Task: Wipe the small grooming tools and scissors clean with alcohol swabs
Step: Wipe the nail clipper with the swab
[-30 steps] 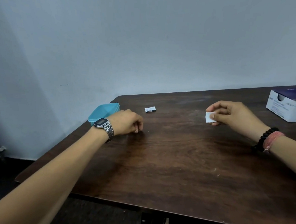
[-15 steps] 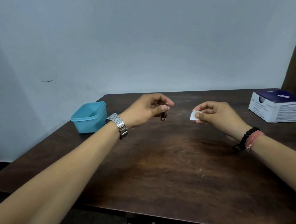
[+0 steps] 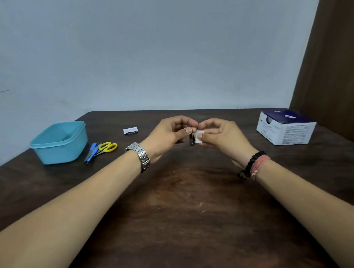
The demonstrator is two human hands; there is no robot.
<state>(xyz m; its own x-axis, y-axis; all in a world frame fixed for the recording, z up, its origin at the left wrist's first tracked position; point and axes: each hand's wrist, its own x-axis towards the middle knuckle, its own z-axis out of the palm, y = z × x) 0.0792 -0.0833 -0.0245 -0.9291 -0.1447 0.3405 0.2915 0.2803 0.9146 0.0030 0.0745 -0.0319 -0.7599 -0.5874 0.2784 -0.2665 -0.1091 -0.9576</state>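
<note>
My left hand (image 3: 170, 131) pinches a small dark metal grooming tool (image 3: 191, 139), held upright above the table's far middle. My right hand (image 3: 221, 134) grips a white alcohol swab (image 3: 198, 136) and presses it against the tool's right side. Yellow-handled scissors (image 3: 107, 147) lie on the table at the left, beside a blue-handled tool (image 3: 91, 151). Their tips point toward me. A torn white swab wrapper (image 3: 130, 130) lies further back.
An open turquoise plastic tub (image 3: 59, 142) stands at the left edge of the dark wooden table (image 3: 188, 207). A white and navy swab box (image 3: 286, 128) sits at the back right, next to a brown wall panel.
My left hand picked the tool up from the left side and carried it to the middle. My right hand brought the swab against it. The camera view shifted left, showing the scissors.
</note>
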